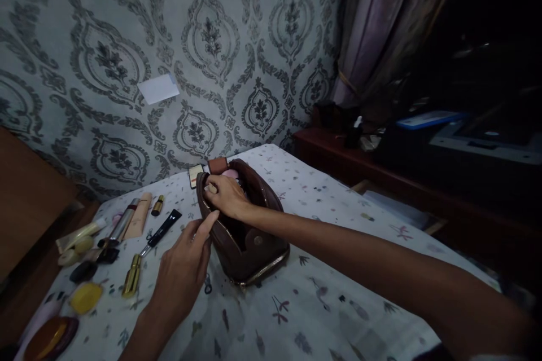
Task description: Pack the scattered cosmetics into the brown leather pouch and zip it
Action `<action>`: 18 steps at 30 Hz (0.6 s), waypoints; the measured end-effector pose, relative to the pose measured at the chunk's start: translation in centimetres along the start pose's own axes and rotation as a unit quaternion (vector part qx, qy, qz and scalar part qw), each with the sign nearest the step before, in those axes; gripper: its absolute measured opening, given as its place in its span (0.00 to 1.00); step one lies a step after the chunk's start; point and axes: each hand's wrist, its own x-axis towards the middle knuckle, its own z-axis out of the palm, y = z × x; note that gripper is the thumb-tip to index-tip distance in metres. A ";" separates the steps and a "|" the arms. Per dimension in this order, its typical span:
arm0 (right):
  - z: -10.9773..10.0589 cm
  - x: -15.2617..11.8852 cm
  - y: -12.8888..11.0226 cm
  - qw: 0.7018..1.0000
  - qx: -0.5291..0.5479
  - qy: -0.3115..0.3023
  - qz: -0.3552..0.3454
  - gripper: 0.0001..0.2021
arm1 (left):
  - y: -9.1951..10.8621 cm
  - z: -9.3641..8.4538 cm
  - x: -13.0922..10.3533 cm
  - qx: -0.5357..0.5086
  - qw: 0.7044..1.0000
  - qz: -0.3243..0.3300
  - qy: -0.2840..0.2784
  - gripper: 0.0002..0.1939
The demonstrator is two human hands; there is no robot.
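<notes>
A brown zippered bag point(262, 254) lies unzipped on the patterned sheet, its mouth facing up. My left hand point(186, 262) holds its left edge, fingers closed at the rim beside the zipper. Inside the opening, near the far left end, is my right hand point(228, 197), its fingers pinched together around something small and pale that I cannot make out. A round pink item point(231, 174) shows in the bag just beyond that hand. The bag's deeper contents are in shadow.
Left of the bag lie a black-capped tube point(163, 231), a gold bottle point(132, 276), a small dark bottle point(158, 205), a beige tube point(139, 215), a yellow round container point(86, 298) and several other cosmetics. A reddish-brown cabinet point(313, 152) stands to the right.
</notes>
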 end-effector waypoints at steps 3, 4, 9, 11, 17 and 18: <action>0.1 0.1 0.0 1.000 0.002 0.004 0.003 0.11 | 0.0 0.1 -0.1 0.003 1.000 -0.005 0.000 0.26; 0.2 0.1 0.0 1.000 0.002 -0.001 0.005 0.12 | 0.0 0.2 -0.1 0.005 1.000 -0.005 0.001 0.26; 0.7 0.3 0.3 1.000 0.015 -0.026 0.003 0.21 | 0.0 0.2 -0.1 0.009 1.000 0.000 0.004 0.25; 0.9 0.2 0.5 0.999 0.025 -0.033 -0.002 0.24 | 0.0 0.2 -0.1 0.008 1.000 0.000 0.004 0.26; 0.8 -0.2 0.9 0.998 0.029 -0.057 -0.020 0.20 | 0.0 0.2 -0.1 -0.001 1.000 0.001 0.007 0.26; 0.8 -0.3 0.9 0.998 0.026 -0.060 -0.022 0.17 | 0.0 0.2 -0.1 0.000 1.000 0.000 0.007 0.26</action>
